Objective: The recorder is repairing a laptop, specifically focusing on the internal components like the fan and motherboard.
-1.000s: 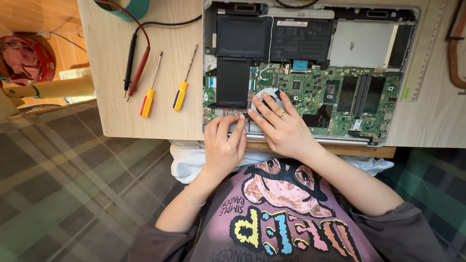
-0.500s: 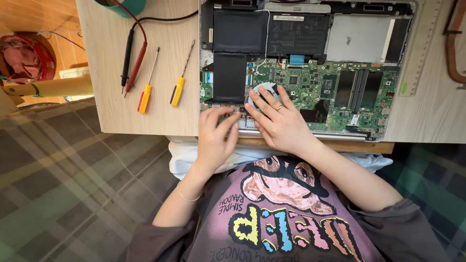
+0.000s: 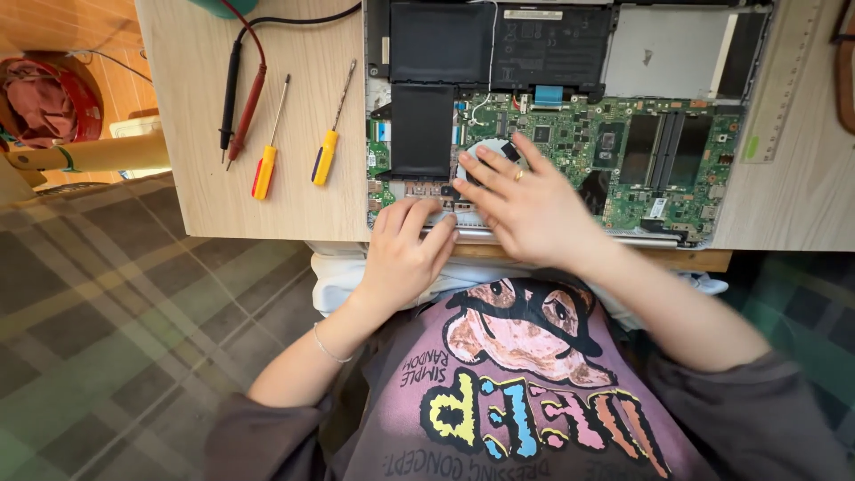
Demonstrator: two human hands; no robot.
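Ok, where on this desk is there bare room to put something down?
Bare wood shows on the light wooden desk, left of the red and black meter probes, and along its near edge below the two yellow-handled screwdrivers. The opened laptop is crowded, with the left hand and right hand on it.

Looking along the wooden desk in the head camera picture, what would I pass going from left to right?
Black and red probes → red-and-yellow screwdriver → yellow-and-blue screwdriver → opened laptop, with the left hand and right hand at its near edge → ruler.
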